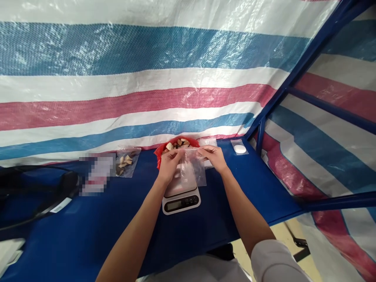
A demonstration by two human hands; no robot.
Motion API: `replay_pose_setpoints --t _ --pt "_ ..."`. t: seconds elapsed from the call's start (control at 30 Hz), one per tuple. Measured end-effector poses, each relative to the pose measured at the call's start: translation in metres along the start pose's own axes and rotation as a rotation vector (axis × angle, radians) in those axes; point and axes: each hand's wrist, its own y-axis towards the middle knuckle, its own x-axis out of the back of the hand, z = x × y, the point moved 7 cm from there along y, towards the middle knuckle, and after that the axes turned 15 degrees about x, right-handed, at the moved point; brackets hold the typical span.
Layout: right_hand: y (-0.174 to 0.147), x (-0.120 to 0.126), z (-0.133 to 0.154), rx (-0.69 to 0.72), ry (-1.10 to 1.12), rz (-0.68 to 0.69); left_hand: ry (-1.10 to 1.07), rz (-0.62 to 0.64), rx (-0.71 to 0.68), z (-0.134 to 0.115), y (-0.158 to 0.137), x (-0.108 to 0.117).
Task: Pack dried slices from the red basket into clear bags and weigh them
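Note:
A clear plastic zip bag (200, 172) hangs between my two hands above the scale. My left hand (170, 164) pinches its upper left edge, and my right hand (215, 157) pinches the upper right edge. Nothing shows inside the bag. Below it stands a white digital kitchen scale (181, 201) with a dark display facing me; the bag and my left hand cover part of its plate. Just beyond my hands sits a red plastic bag (159, 153), open at the top and filled with brown and cream chunks (179, 144).
Left on the blue table (117, 227) lies a clear bag with similar pieces (125, 162). A small bag with a white object (240, 149) is at the right. Black straps (63, 184) lie far left. Striped sheeting (141, 94) and a blue frame bar (331, 107) bound the table.

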Motion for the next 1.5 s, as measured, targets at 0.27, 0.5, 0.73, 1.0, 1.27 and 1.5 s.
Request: replay_pose_setpoints --t 0.27,0.5,0.73,1.0,1.27,1.5 --pt "0.033 0.073 -0.007 -0.038 -0.08 -0.044 0.273 -0.036 -0.182 -0.013 0.004 -0.037" --pt "0.067 0.094 -0.021 -0.032 -0.15 0.045 0.7 0.145 -0.457 -0.011 -0.015 -0.092" --pt "0.083 0.093 -0.04 0.016 -0.315 0.097 1.175 0.24 -0.595 0.026 -0.021 -0.119" --pt "0.075 0.103 -0.028 0.243 -0.783 0.092 1.379 0.186 -0.581 0.044 -0.016 -0.127" --pt "0.036 0.078 0.007 0.54 -1.081 0.139 1.385 0.181 -0.56 0.051 -0.011 -0.129" --pt "0.035 0.044 -0.027 0.596 -1.018 0.484 1.381 0.199 -0.582 0.049 -0.01 -0.126"
